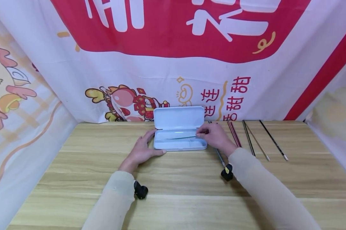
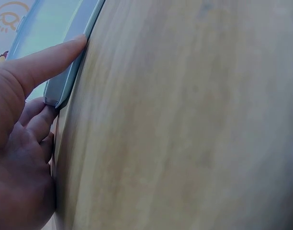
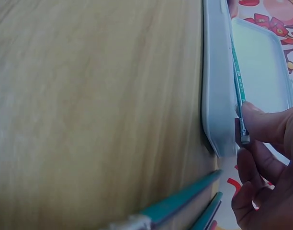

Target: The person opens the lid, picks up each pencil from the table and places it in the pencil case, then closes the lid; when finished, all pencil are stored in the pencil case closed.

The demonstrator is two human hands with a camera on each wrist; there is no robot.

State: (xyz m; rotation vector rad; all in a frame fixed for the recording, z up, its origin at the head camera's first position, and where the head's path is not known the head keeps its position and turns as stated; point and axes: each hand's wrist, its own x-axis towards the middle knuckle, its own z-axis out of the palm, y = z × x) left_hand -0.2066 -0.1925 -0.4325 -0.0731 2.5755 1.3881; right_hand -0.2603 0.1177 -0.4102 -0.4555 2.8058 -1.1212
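A light blue pencil case (image 1: 167,145) lies with its lid (image 1: 178,117) raised against the back cloth. My left hand (image 1: 141,150) holds the case's left end, the thumb along the front edge and the fingers around the side. With thumb and fingers, my right hand (image 1: 214,135) pinches a green pencil (image 3: 238,76) near its metal-banded eraser end. The rest of that pencil extends leftward over the case's long compartment; whether its far tip touches the bottom I cannot tell. Another teal pencil (image 1: 220,158) lies on the table beneath my right hand and wrist.
Right of my right hand lie dark red pencils (image 1: 234,134), a dark pencil (image 1: 248,137), a tan pencil (image 1: 257,140) and a black pencil (image 1: 273,140) with a white end. A printed cloth (image 1: 161,73) hangs behind the wooden table (image 1: 173,179).
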